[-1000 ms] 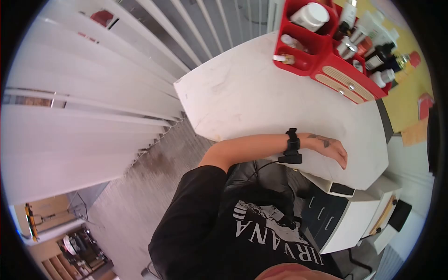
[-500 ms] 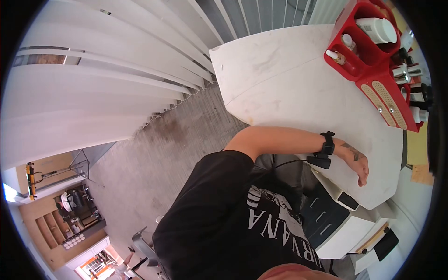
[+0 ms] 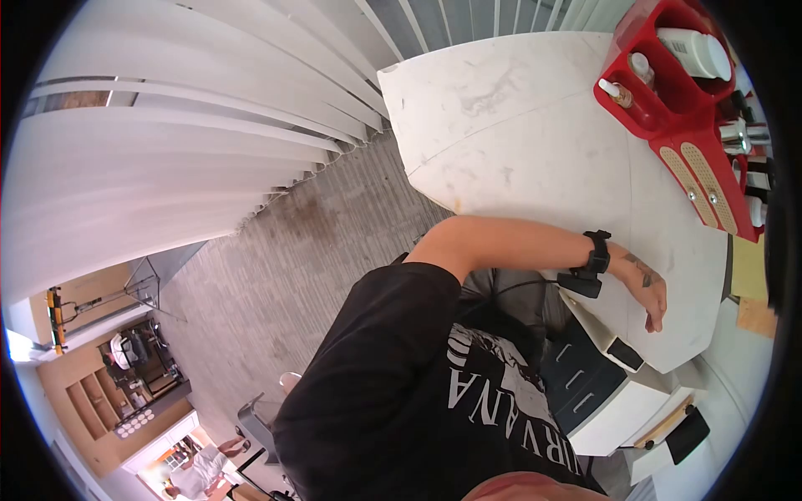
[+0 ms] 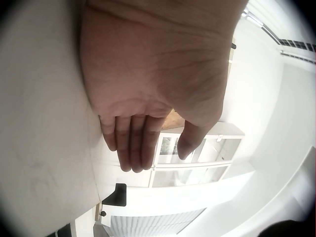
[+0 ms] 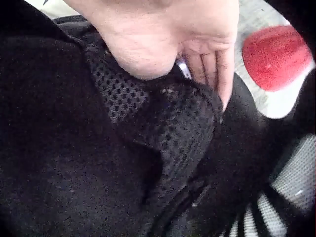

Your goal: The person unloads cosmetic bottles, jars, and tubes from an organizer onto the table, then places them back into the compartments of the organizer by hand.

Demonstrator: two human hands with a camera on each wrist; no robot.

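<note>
My left hand [image 3: 643, 282] rests on its side on the white marbled table [image 3: 535, 125], holding nothing. In the left wrist view the palm of that hand [image 4: 148, 64] shows, its fingers loosely extended together and the thumb apart. A black strap [image 3: 596, 252] with a small camera box circles that wrist. My right hand [image 5: 197, 44] appears only in the right wrist view, against black mesh fabric [image 5: 182, 123]. The fabric hides the thumb tip and part of the fingers, so I cannot tell whether they grip it. A small shiny piece [image 5: 184, 68] shows beside the fingers.
A red organizer [image 3: 660, 125] with bottles and two small drawers stands at the table's far right. A dark-fronted drawer cabinet [image 3: 576, 376] sits below the near edge. White vertical blinds [image 3: 167, 184] hang at left. A person [image 3: 200, 472] is in the far background.
The head view has turned, so the table, organizer and left arm appear farther right. A background person has come more fully into view. My left hand stays resting on the table.
</note>
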